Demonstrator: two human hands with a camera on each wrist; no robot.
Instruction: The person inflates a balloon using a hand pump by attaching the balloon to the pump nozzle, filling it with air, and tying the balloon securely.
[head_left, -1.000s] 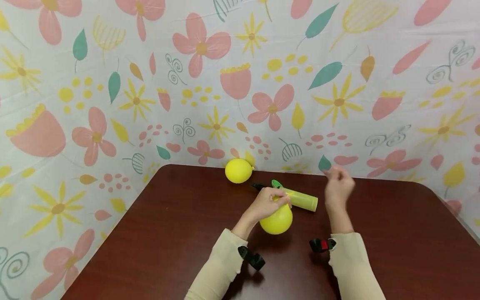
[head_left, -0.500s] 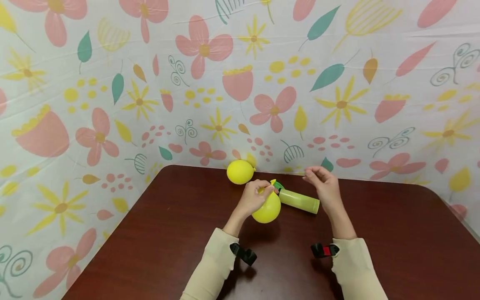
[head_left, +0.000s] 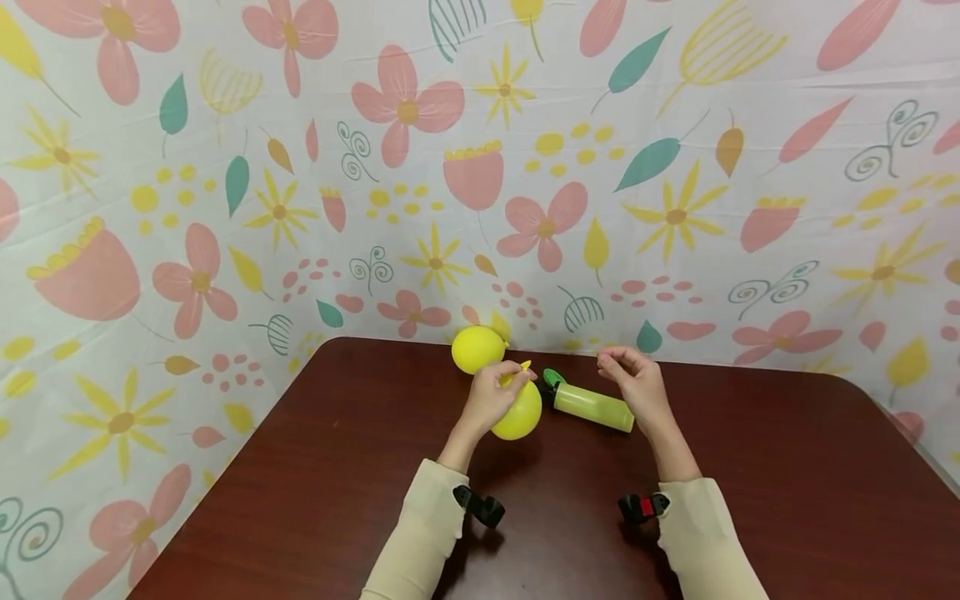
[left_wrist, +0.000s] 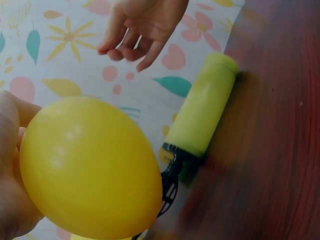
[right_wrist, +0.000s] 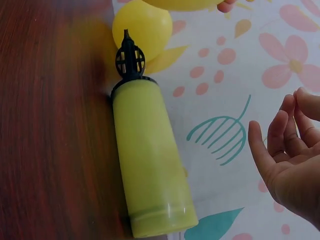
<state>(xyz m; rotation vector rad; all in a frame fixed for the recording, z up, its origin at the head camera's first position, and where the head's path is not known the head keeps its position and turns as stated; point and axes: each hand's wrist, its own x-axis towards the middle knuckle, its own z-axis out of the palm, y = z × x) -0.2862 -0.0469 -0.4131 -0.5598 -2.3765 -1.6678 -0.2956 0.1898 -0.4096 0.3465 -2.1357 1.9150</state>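
My left hand (head_left: 491, 400) pinches the neck of a yellow balloon (head_left: 517, 414), its knotted tip showing above the fingers. The round balloon (left_wrist: 90, 167) fills much of the left wrist view beside the hand (left_wrist: 15, 170). My right hand (head_left: 637, 387) is raised off the table, right of the balloon and touching neither it nor the pump. On this right hand (right_wrist: 295, 155), thumb and index tips meet while the other fingers curl loosely; whether something thin is between them, I cannot tell. Between the hands lies a yellow-green pump (head_left: 594, 406) with a black nozzle end (right_wrist: 131, 60).
Another yellow balloon (head_left: 477, 349) rests at the back of the dark table (head_left: 315, 483), behind my left hand. A green piece (head_left: 552, 377) is by the pump's black end. A flower-patterned cloth (head_left: 420, 192) hangs behind the table.
My left hand has carried its balloon leftward, away from the pump. The right hand has moved left and a little lower, its thumb and index together. Pump and rear balloon stay put.
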